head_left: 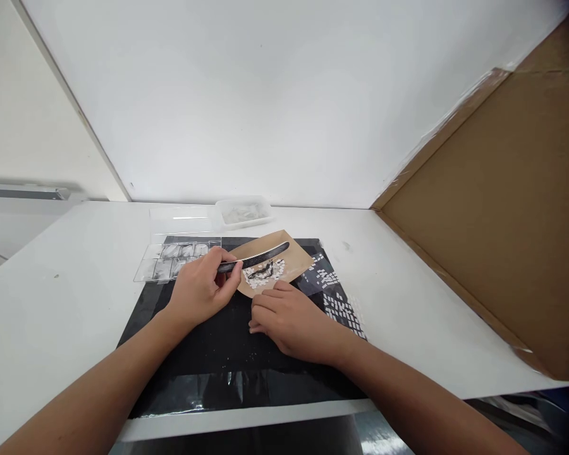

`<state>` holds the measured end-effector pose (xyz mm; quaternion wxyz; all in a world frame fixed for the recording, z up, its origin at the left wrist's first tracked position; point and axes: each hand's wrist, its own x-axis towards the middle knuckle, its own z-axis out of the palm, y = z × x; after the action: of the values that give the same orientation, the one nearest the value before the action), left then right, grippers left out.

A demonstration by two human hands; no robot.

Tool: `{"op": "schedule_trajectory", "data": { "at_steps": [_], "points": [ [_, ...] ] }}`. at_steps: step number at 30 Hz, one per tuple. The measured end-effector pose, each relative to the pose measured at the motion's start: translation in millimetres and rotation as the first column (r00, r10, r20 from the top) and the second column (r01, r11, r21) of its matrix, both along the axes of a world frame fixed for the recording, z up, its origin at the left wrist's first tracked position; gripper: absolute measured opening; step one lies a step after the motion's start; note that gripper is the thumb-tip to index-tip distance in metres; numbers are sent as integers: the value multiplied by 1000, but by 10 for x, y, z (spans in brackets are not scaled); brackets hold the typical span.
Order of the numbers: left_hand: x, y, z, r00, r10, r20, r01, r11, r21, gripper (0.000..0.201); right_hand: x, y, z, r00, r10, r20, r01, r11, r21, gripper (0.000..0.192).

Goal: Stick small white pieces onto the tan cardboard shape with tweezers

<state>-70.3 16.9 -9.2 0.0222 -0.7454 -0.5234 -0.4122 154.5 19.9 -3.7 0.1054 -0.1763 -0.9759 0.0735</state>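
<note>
Looks like the person is partway through scraping up a pile of tiny white chips (264, 272) sitting on a brown paper piece (291, 258) laid on the black mat (218, 341) on the table (52, 297). The left hand (201, 287) is gripping a thin dark blade tool (258, 257), fingers (225, 256) curled tight around its handle end, tip angling over the chips. The right hand (291, 322) is pressing flat, fingers together, pinning the paper's near edge. Next move probably needs a steady sweep without scattering anything.
</note>
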Motion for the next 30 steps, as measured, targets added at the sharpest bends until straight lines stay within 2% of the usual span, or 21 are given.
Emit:
{"op": "schedule_trajectory", "data": {
  "at_steps": [2, 4, 6, 10, 13, 15, 19, 22, 24, 26, 27, 28, 30],
  "points": [
    [-2, -3, 2, 1000, -1, 7, 1, 1000, 4, 13, 58, 10, 79, 999, -15, -32, 8, 977, -215, 8],
    [-5, -6, 2, 1000, -5, 14, 5, 1000, 3, 13, 114, 9, 160, 999, -34, -34, 16, 900, -435, 7],
    [-7, -8, 2, 1000, -11, 15, 11, 1000, 4, 14, 144, -2, 214, 999, -37, -18, 20, 810, -585, 8],
    [-5, -9, 9, 1000, -21, 9, 21, 1000, -1, 14, 100, -42, 209, 999, -35, 14, 35, 691, -722, 6],
    [-4, -11, 16, 1000, -21, 11, 21, 1000, -3, 13, 27, -66, 147, 998, -66, 2, 43, 632, -774, 8],
    [-3, -15, 18, 1000, -21, 13, 21, 1000, 1, 13, -7, -71, 104, 993, -113, -33, 49, 646, -762, 9],
    [-2, -20, 18, 1000, -21, 3, 21, 1000, 8, 13, -8, -57, 46, 977, -158, -142, 23, 743, -669, 6],
    [-1, -17, 18, 1000, -18, 2, 18, 1000, 12, 12, 29, -35, 35, 952, -166, -257, -37, 771, -636, 4],
    [0, -15, 17, 1000, -14, 5, 14, 1000, 10, 13, 54, -12, 40, 918, -216, -333, -17, 816, -577, 6],
    [1, -16, 17, 1000, -18, 7, 18, 1000, 7, 13, 75, 24, 47, 864, -309, -398, 104, 882, -459, 10],
    [2, -18, 19, 1000, -23, 7, 23, 1000, 6, 13, 84, 49, 50, 823, -373, -428, 199, 896, -398, 12],
    [4, -21, 21, 1000, -28, 8, 28, 1000, 6, 13, 94, 78, 51, 772, -444, -454, 301, 886, -353, 15],
    [7, -28, 30, 999, -39, 13, 39, 999, 2, 14, 118, 147, 48, 648, -582, -491, 480, 813, -330, 20]
  ]
}}
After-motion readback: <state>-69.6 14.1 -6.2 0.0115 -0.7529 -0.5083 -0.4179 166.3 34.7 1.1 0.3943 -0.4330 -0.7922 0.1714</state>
